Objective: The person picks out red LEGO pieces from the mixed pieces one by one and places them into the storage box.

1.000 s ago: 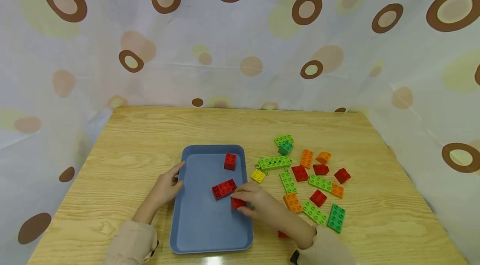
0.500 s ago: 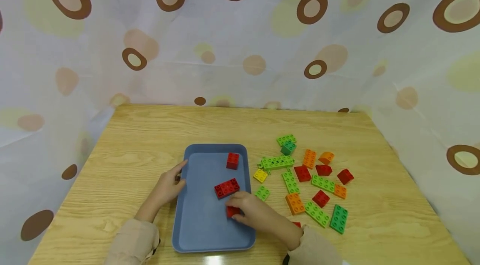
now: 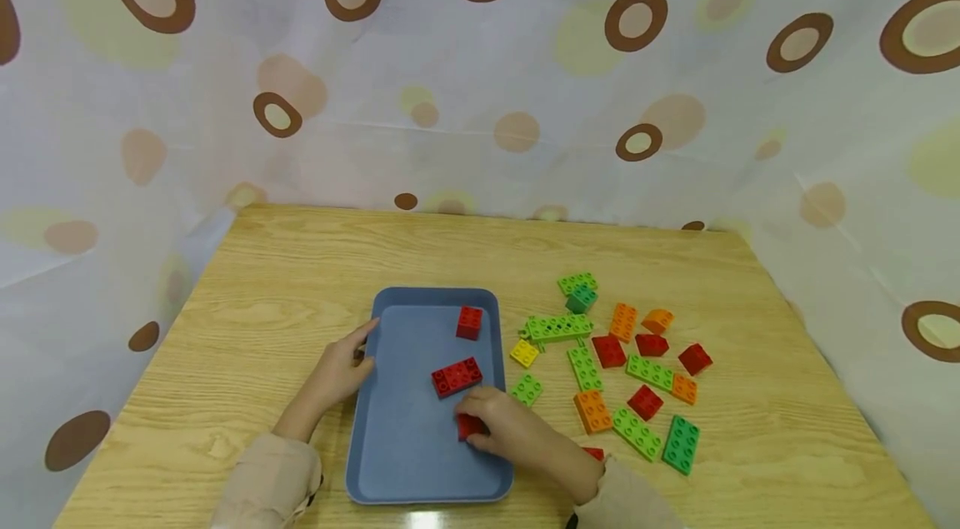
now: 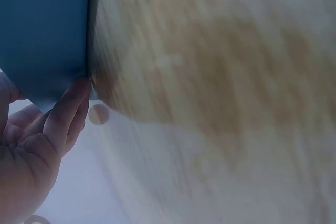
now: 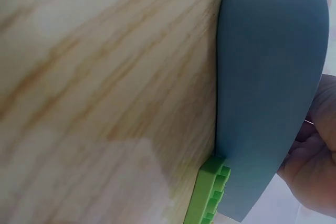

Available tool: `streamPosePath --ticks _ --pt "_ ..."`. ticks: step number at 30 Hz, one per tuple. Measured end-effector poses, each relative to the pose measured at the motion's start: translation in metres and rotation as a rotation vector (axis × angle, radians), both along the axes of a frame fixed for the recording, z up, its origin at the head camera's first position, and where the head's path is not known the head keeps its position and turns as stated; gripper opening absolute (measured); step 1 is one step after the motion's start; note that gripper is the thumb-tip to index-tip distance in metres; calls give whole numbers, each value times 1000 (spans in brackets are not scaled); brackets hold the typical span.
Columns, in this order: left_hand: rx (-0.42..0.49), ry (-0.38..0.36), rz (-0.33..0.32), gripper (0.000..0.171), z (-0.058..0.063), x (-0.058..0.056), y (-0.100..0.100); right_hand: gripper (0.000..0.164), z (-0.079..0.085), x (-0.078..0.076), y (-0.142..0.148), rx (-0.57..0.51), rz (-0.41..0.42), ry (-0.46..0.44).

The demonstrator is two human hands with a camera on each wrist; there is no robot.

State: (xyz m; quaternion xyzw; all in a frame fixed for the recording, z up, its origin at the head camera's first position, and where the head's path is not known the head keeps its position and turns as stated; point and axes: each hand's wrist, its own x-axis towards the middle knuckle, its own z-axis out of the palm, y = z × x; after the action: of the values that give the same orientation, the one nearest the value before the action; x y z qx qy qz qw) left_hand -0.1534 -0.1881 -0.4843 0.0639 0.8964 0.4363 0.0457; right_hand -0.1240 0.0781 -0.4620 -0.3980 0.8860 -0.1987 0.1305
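My right hand (image 3: 504,422) reaches over the right rim of a blue-grey tray (image 3: 405,462) and pinches a red toy brick (image 3: 468,426) low inside it. Fingers and palm hide much of that brick. A longer dark red brick (image 3: 457,377) lies slantwise just beyond, and a small red brick (image 3: 470,322) sits near the tray's far right corner. At the left rim, my left hand (image 3: 340,371) holds the tray, its thumb at the edge. In the left wrist view, the left hand's fingers (image 4: 65,111) press the outer wall. The right wrist view shows the right hand (image 5: 315,156) partly behind the tray wall.
Right of the tray lie loose bricks, among them a light green brick (image 3: 527,389) close to its wall, a yellow brick (image 3: 524,353), an orange brick (image 3: 593,411) and a dark green brick (image 3: 681,445). A patterned cloth (image 3: 465,171) hangs behind the wooden table (image 3: 300,262).
The right hand has brought the red brick from the tray's right rim farther in and nearer, below the long red brick. The left hand stays at the left rim. The head view has shifted slightly.
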Motion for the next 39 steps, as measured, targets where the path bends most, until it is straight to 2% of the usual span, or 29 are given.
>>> streamPosePath --ticks 8,15,22,25,29,32,37,39 --pt "2 -20 -1 58 1 0 0 30 0 1 2 11 -9 20" --pt "2 -22 -2 57 2 2 -1 34 15 -1 11 -20 -89 19" --pt "0 -5 0 57 2 2 -1 36 19 -3 43 -181 -161 233" --pt "0 -7 -6 57 2 2 0 36 17 1 63 -196 -213 261" --pt "-4 -33 -4 58 1 2 0 31 15 11 89 -143 -271 210" --pt "-9 -44 -4 58 1 1 -1 28 14 18 104 -94 -303 97" --pt "-21 -37 -12 58 1 1 -1 32 13 30 117 13 -327 -52" --pt "-24 -36 -15 58 2 0 0 35 11 36 120 42 -336 -58"
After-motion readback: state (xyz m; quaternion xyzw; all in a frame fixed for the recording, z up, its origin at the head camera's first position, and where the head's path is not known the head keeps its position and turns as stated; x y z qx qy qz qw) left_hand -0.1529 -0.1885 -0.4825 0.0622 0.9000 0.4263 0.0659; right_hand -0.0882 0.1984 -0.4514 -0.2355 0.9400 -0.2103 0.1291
